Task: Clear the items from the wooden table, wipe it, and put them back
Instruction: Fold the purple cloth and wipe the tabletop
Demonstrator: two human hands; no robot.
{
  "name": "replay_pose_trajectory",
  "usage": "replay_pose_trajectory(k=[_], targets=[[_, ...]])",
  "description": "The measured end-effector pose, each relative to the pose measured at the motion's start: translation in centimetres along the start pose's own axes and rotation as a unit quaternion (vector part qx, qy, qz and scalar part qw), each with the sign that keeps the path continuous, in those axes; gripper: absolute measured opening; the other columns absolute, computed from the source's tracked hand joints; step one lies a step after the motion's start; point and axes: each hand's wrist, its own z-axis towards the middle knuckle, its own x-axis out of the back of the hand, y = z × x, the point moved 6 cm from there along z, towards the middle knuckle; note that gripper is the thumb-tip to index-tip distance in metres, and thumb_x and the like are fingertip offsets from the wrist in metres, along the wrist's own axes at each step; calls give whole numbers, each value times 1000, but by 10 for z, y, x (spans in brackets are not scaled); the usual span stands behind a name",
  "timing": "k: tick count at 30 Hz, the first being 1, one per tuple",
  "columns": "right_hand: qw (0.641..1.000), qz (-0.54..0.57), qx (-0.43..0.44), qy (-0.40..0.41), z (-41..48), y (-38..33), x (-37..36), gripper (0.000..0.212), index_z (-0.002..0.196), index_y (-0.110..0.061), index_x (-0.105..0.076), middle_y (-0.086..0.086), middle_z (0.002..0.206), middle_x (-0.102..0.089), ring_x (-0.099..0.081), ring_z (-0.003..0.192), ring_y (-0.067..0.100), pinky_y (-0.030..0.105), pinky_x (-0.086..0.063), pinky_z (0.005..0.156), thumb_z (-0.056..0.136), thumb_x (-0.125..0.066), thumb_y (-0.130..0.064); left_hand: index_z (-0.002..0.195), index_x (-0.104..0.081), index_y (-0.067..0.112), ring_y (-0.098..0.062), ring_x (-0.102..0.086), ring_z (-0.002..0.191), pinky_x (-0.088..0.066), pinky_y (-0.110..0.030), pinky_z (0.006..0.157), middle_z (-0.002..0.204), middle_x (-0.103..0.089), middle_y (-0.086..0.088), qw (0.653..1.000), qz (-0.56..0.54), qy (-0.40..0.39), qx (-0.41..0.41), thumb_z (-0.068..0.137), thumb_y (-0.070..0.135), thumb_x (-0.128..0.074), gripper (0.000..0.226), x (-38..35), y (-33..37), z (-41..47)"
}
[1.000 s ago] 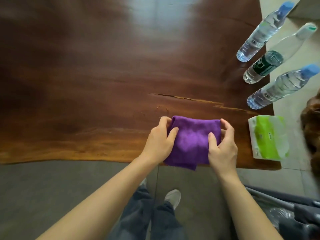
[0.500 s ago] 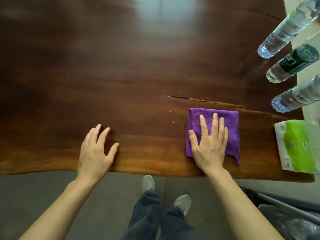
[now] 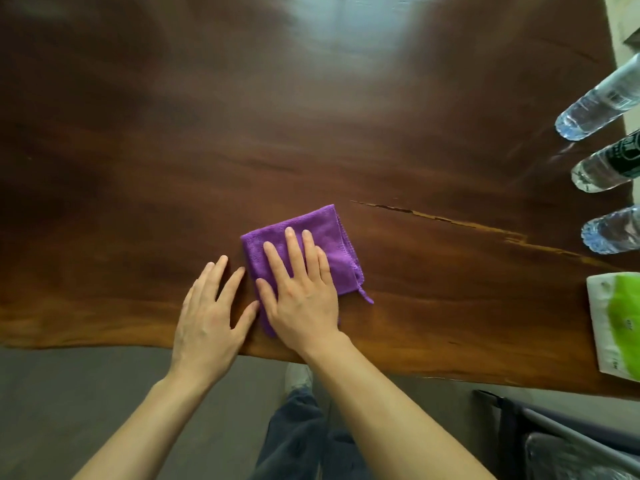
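Desk mid-wipe, items parked at right edge

Desk [image 3: 311,140], dark wood, mostly bare. Three bottles [image 3: 588,109] and tissue pack [image 3: 620,327] stand along its right side. Purple cloth [image 3: 329,233], folded, near front edge. Right hand [image 3: 301,289] flat on it, fingers [image 3: 292,244] spread, gripping nothing. Left hand [image 3: 211,313] flat beside, splayed. Wiping step; next, likely sweep across the unwiped far surface.

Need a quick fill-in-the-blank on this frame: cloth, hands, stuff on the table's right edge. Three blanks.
1. The right hand presses flat on a folded cloth whose colour is ____.
2. The left hand lies flat on the bare wooden table, to the ____ of the cloth.
3. The number of clear bottles standing by the table's right edge, beyond the green tissue pack, is ____.

Missing words: purple; left; three
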Motion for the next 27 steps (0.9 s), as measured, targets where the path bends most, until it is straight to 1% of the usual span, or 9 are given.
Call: replay_pose_trajectory(k=[2, 4, 7, 10, 14, 17, 20, 24, 27], targets=[[1000, -24, 1, 5, -2, 16, 5, 60, 160, -27, -17, 8, 170, -7, 0, 157, 28, 48, -7, 127, 105, -24, -51, 150, -45, 19, -26, -23, 153, -29, -48, 120, 163, -32, -8, 1000, 3, 1, -7, 93, 51, -49, 65, 1, 0, 0], [999, -34, -21, 13, -6, 44, 14, 59, 160, -27, -21, 7, 170, -10, -2, 157, 27, 49, -8, 126, 105, -26, -49, 151, -44, 21, -24, -21, 153, -27, -46, 120, 164, -30, -6, 1000, 5, -2, -6, 93, 54, -47, 67, 2, 0, 0], [994, -45, -88, 41, -20, 100, 30, 57, 157, -28, -30, 7, 168, -20, -12, 156, 29, 51, -13, 125, 104, -33, -48, 152, -41, 22, -23, -18, 154, -25, -47, 121, 165, -27, -4, 1000, -1, -8, 0, 93, 57, -43, 69, 2, 1, 0], [984, -50, -163, 57, -39, 162, 46, 57, 155, -29, -36, 10, 166, -25, -17, 155, 32, 53, -13, 125, 102, -39, -49, 152, -41, 21, -23, -17, 154, -24, -47, 122, 165, -26, -5, 1000, -2, -9, 0, 93, 57, -42, 70, 2, 3, -1], [951, -39, -297, 81, -63, 230, 65, 63, 154, -26, -38, 15, 166, -24, -17, 153, 37, 56, -14, 124, 98, -35, -55, 153, -40, 20, -23, -16, 155, -22, -47, 122, 166, -25, -5, 1000, -6, -12, 1, 93, 57, -42, 70, 3, 2, -1], [922, -13, -371, 113, -65, 252, 76, 67, 155, -27, -33, 17, 165, -23, -17, 152, 38, 57, -16, 122, 97, -33, -60, 152, -41, 20, -22, -16, 155, -21, -46, 122, 165, -25, -5, 1000, -13, -8, 0, 93, 56, -43, 70, 3, 2, -1], [924, 10, -359, 133, -46, 238, 79, 64, 153, -25, -38, 16, 163, -28, -22, 149, 38, 56, -17, 120, 98, -33, -55, 152, -41, 20, -22, -15, 155, -20, -45, 123, 165, -26, -5, 1000, -18, -5, -1, 93, 55, -43, 69, 3, 4, -1], [950, 27, -286, 122, -1, 186, 67, 57, 152, -23, -42, 15, 162, -31, -26, 148, 37, 52, -18, 121, 101, -40, -49, 153, -40, 21, -21, -14, 155, -19, -44, 124, 166, -25, -4, 1000, -18, -5, -1, 94, 55, -43, 68, 4, 3, 0], [964, 59, -224, 129, 30, 134, 57, 53, 144, -19, -53, 15, 157, -39, -34, 142, 38, 50, -24, 118, 98, -49, -44, 153, -40, 21, -21, -14, 155, -19, -44, 124, 166, -25, -4, 1000, -20, -5, 1, 96, 52, -48, 66, 3, 1, -1]])
